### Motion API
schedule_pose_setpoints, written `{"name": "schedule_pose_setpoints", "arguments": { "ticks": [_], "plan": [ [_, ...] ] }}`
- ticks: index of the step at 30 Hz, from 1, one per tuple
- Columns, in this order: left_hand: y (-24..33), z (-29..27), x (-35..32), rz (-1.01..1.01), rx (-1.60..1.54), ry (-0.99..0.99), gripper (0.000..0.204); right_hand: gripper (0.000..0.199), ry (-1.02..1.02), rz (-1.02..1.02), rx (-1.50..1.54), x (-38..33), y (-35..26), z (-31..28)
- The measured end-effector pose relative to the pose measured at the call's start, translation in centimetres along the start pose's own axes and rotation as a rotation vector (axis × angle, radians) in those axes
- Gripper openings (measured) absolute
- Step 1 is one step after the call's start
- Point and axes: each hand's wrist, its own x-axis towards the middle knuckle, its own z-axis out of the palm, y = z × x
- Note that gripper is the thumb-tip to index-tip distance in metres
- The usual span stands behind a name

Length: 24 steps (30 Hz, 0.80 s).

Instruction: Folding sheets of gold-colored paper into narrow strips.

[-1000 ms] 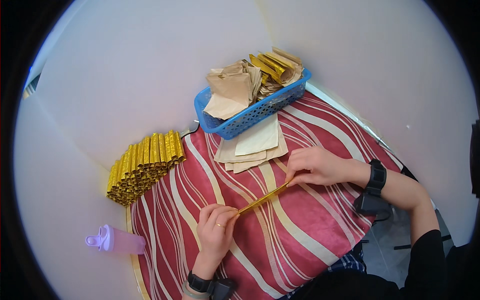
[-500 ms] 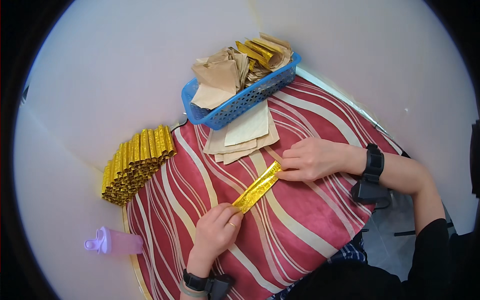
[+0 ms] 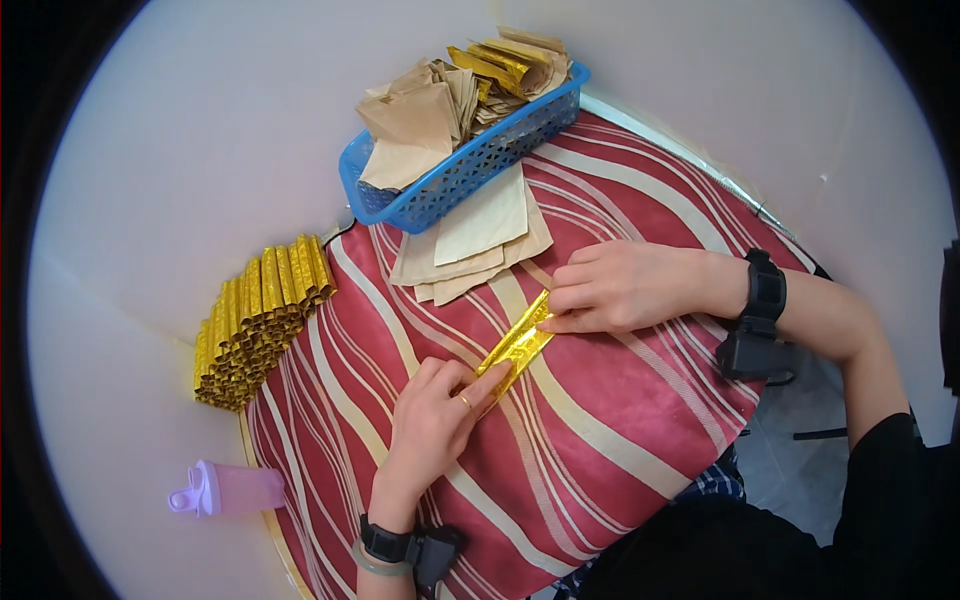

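A narrow strip of gold foil paper (image 3: 520, 345) lies slanted on the red cloth with cream stripes (image 3: 620, 430), about in the middle between the two hands. The left hand (image 3: 430, 425) presses the lower end of the strip with its fingertips (image 3: 492, 374); the fingers are stretched and flat, not closed around the paper. The right hand (image 3: 625, 285) rests on the upper end, palm down, and its fingertips pin the edge against the cloth. So both hands hold the strip down by pressing, and neither one is clenched on it.

Just above the strip, a small stack of plain tan paper sheets (image 3: 480, 240) lies on the cloth, close to the right hand but not touching the strip. Behind the stack stands a blue plastic basket (image 3: 470, 170), with its lower edge over the sheets. It is filled with more tan papers and some gold folded pieces (image 3: 490, 65) at the far end.

To the left, beyond the border of the cloth, a tight row of finished gold pieces (image 3: 255, 315) rests on the pale surface (image 3: 150, 180), well apart from the hands. Near the person's left wrist a pink bottle (image 3: 225, 490) lies on its side. Each wrist carries a black band (image 3: 765, 290).
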Motion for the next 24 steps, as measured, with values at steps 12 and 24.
{"name": "schedule_pose_setpoints", "arguments": {
  "ticks": [12,24],
  "plan": [
    [-1.1,-0.3,0.3,-0.071,-0.184,-0.181,0.056,0.030,-0.064,0.070,0.093,0.2,-0.2,-0.6],
    [-1.3,-0.4,0.4,-0.025,-0.240,-0.173,0.050,0.025,-0.019,0.044,0.068,0.4,-0.4,-0.6]
  ]
}}
